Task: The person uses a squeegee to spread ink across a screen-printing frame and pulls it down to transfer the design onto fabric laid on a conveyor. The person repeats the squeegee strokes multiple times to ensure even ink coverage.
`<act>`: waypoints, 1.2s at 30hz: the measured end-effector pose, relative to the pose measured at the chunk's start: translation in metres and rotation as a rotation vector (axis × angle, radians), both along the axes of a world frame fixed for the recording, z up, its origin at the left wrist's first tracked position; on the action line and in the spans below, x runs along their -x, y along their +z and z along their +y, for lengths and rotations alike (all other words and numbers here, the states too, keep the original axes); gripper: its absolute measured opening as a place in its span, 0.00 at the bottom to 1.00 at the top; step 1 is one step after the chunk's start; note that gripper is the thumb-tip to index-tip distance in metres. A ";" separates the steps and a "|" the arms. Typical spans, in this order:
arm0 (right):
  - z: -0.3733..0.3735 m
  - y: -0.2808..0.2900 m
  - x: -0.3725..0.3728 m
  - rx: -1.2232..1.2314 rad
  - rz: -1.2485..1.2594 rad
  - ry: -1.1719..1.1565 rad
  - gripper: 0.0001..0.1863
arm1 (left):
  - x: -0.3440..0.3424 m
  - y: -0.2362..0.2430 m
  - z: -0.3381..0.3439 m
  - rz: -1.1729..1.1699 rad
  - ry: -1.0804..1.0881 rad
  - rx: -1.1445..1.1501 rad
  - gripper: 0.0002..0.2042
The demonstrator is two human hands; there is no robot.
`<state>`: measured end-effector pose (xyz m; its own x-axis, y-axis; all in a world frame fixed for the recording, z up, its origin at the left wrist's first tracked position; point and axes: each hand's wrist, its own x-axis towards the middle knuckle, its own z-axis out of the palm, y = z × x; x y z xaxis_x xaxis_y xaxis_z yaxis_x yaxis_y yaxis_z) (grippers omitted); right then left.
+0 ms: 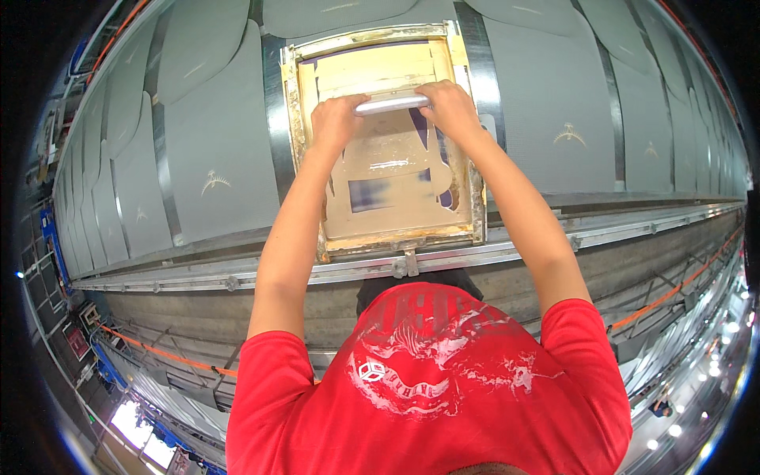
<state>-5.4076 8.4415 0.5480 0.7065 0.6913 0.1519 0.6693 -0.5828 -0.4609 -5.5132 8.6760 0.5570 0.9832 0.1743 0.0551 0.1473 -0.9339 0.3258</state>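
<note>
A screen-printing frame (404, 237) lies in front of me, its rim smeared with pale yellow and beige ink. Across its upper middle runs a squeegee (392, 104) with a rounded silver handle. My left hand (336, 123) is wrapped round the left end of the handle, and my right hand (450, 108) grips the right end. Wet beige ink (388, 154) covers much of the mesh below the squeegee. Dark purple patches of mesh (372, 194) show through the ink. The squeegee's blade is largely hidden by the handle and ink.
Grey fabric panels (214, 134) with small pale emblems lie on a long table on both sides, between dark shiny strips (613, 111). A metal rail (617, 233) with small stops runs along the near edge. Orange cable (174, 350) stretches along the aisle.
</note>
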 end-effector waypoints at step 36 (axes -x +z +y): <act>-0.088 -0.016 0.156 0.052 0.170 0.028 0.23 | 0.150 0.003 -0.080 0.125 -0.041 0.099 0.21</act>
<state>-5.5639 8.3539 0.5317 0.6992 0.7150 -0.0045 0.6007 -0.5909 -0.5385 -5.6628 8.5960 0.5603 0.9876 0.1325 -0.0838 0.1551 -0.9040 0.3985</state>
